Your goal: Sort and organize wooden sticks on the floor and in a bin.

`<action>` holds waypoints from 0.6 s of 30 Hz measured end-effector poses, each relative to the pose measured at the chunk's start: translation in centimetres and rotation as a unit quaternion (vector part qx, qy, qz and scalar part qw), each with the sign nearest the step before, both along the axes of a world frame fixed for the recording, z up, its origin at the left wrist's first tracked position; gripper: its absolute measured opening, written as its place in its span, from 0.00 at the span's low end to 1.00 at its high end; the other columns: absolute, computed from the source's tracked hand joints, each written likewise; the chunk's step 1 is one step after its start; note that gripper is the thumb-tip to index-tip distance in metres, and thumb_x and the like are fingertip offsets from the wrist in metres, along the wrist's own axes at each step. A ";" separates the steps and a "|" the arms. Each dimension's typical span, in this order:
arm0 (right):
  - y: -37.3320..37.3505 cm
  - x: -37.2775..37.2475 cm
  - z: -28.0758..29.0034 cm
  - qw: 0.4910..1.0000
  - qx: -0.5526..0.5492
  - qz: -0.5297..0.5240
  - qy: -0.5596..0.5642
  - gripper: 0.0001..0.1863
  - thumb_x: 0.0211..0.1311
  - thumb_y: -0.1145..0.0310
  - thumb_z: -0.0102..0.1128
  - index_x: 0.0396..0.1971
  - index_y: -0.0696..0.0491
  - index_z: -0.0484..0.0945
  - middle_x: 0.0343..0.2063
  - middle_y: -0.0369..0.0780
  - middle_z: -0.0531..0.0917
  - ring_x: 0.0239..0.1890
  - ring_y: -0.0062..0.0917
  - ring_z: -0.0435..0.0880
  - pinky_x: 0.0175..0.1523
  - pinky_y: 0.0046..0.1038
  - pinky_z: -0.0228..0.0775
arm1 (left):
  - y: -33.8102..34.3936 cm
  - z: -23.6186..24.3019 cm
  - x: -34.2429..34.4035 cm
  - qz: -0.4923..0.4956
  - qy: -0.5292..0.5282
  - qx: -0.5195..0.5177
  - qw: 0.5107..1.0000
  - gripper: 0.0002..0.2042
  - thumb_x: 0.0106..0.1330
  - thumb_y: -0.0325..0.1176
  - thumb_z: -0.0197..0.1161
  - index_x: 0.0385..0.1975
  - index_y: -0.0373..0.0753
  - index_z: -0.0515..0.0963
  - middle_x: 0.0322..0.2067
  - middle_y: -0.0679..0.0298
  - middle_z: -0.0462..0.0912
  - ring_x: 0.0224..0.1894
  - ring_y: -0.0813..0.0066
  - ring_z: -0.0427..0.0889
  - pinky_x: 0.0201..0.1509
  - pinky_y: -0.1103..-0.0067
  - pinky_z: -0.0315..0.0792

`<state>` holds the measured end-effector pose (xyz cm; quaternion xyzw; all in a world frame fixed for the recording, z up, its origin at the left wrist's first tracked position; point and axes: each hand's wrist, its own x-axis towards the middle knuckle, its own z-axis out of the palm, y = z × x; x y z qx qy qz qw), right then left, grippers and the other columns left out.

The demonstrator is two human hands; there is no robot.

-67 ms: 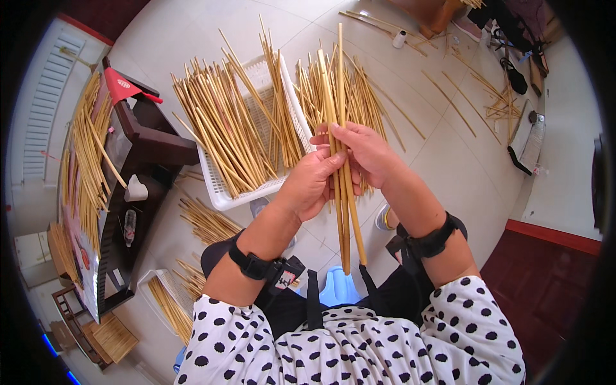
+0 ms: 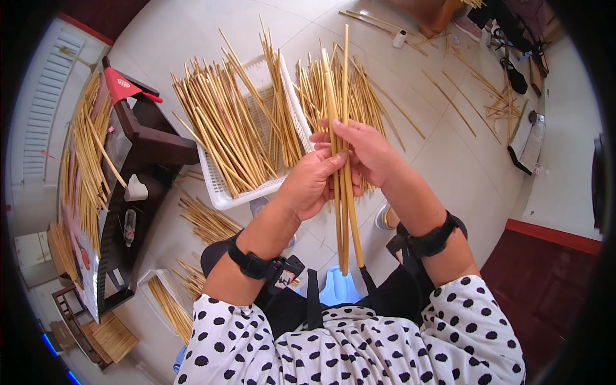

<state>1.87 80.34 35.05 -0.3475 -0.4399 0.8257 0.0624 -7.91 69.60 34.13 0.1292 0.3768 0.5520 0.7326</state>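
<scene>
A few long tan wooden sticks (image 2: 347, 212) stand nearly upright between my hands, in the middle of the view. My left hand (image 2: 316, 178) is closed around the bunch, its thumb lying across the front. Just above and to the right, my right hand (image 2: 364, 149) pinches the rightmost stick between thumb and fingers; its other fingers are partly hidden behind the sticks. That stick leans a little apart from the others at both ends. Beyond my hands lies a bundle of similar sticks (image 2: 309, 90), next to a white plastic basket (image 2: 221, 200) that holds many more.
More sticks cover a dark table (image 2: 160, 142) at the left. A smaller white basket (image 2: 149, 280) with sticks sits at the lower left, beside sticks on the tiled floor (image 2: 208, 221). Loose sticks (image 2: 459, 102) and a white bottle (image 2: 399, 40) lie at the upper right. A blue stool (image 2: 339, 289) is below me.
The rightmost stick has shifted slightly right with my right hand, widening its gap from the others at the top. My left hand stays nearly in place.
</scene>
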 end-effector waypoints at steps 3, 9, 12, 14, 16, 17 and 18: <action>1.1 0.2 -0.7 0.974 -0.183 -0.087 0.102 0.16 0.65 0.62 0.43 0.43 0.58 0.69 0.42 0.44 0.76 0.40 0.29 0.78 0.36 0.25 0.76 | -0.1 0.6 0.2 -0.051 -0.012 -0.039 0.998 0.14 0.68 0.40 0.44 0.39 0.35 0.68 0.27 0.59 0.78 0.27 0.69 0.81 0.34 0.77 0.75; 3.2 0.5 -1.1 0.931 -0.252 -0.214 0.155 0.11 0.64 0.67 0.43 0.39 0.59 0.65 0.35 0.45 0.76 0.40 0.33 0.78 0.38 0.29 0.76 | -1.1 1.3 0.8 -0.142 -0.050 -0.045 0.988 0.14 0.68 0.39 0.44 0.41 0.34 0.67 0.27 0.56 0.79 0.28 0.67 0.81 0.34 0.78 0.75; 4.4 1.3 -2.0 0.934 -0.233 -0.212 0.166 0.10 0.65 0.68 0.40 0.39 0.59 0.65 0.33 0.44 0.75 0.34 0.29 0.78 0.35 0.27 0.76 | -1.1 2.1 1.4 -0.153 -0.069 -0.038 0.985 0.13 0.68 0.40 0.45 0.41 0.35 0.66 0.27 0.57 0.79 0.28 0.68 0.82 0.33 0.80 0.76; 4.4 1.4 -1.2 0.936 -0.216 -0.235 0.147 0.09 0.66 0.69 0.37 0.37 0.58 0.64 0.29 0.42 0.73 0.28 0.26 0.75 0.31 0.24 0.75 | -1.6 2.0 2.0 -0.148 -0.094 -0.031 0.984 0.14 0.68 0.41 0.45 0.41 0.35 0.66 0.26 0.58 0.79 0.27 0.69 0.82 0.32 0.79 0.76; 4.9 1.5 -1.3 0.925 -0.224 -0.266 0.156 0.08 0.66 0.68 0.37 0.36 0.57 0.64 0.27 0.41 0.72 0.26 0.25 0.74 0.30 0.24 0.73 | -2.1 1.8 2.6 -0.142 -0.119 -0.023 0.982 0.15 0.68 0.41 0.45 0.42 0.35 0.65 0.26 0.58 0.79 0.27 0.70 0.81 0.31 0.79 0.75; 5.1 1.5 -1.3 0.930 -0.207 -0.260 0.157 0.09 0.67 0.67 0.38 0.36 0.56 0.63 0.27 0.41 0.71 0.25 0.25 0.73 0.30 0.24 0.74 | -2.3 1.5 2.8 -0.142 -0.127 -0.028 0.981 0.15 0.68 0.42 0.46 0.41 0.35 0.66 0.24 0.58 0.78 0.24 0.71 0.80 0.30 0.78 0.75; 5.1 1.5 -1.2 0.930 -0.206 -0.261 0.155 0.09 0.67 0.67 0.38 0.36 0.56 0.63 0.27 0.41 0.71 0.25 0.25 0.73 0.30 0.24 0.74 | -2.4 1.2 3.0 -0.142 -0.135 -0.033 0.980 0.16 0.67 0.44 0.46 0.40 0.35 0.67 0.23 0.58 0.77 0.22 0.72 0.79 0.28 0.78 0.75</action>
